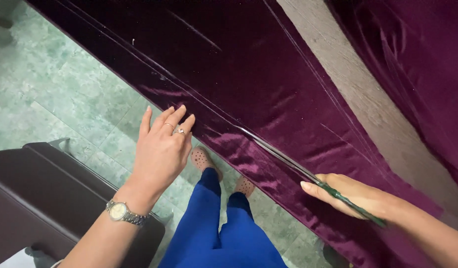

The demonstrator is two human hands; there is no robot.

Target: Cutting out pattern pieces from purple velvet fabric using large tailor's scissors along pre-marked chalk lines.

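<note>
Cutting along the draped edge of the purple velvet fabric [249, 84], the right hand [353, 196] is closed round the green handles of a pair of scissors [308, 173], at about 4 o'clock in the head view. Its fingers are wrapped tight and the long steel blades point up toward 10 o'clock, lying flat along a fold line. The left hand [162, 149], near the centre at 9 o'clock, is spread with fingers straight, hovering at or just touching the cloth's hanging edge; whether it presses the cloth I cannot tell.

To my judgement, the cut goes best if the cloth is held taut ahead of the blades and the blades stay on the crease, since velvet slides and puckers easily.

The velvet is deep plum, glossy, with soft highlights and fine creases, covering most of a grey wood-grain surface [368, 99] that shows bare in a strip at 1 o'clock. More of the same cloth lies at 2 o'clock. Below are a green marbled tile floor [55, 84], blue trousers [214, 228], and a dark brown chair [45, 193] at 8 o'clock. A metal wristwatch [121, 212] and rings sit on the left hand.
</note>
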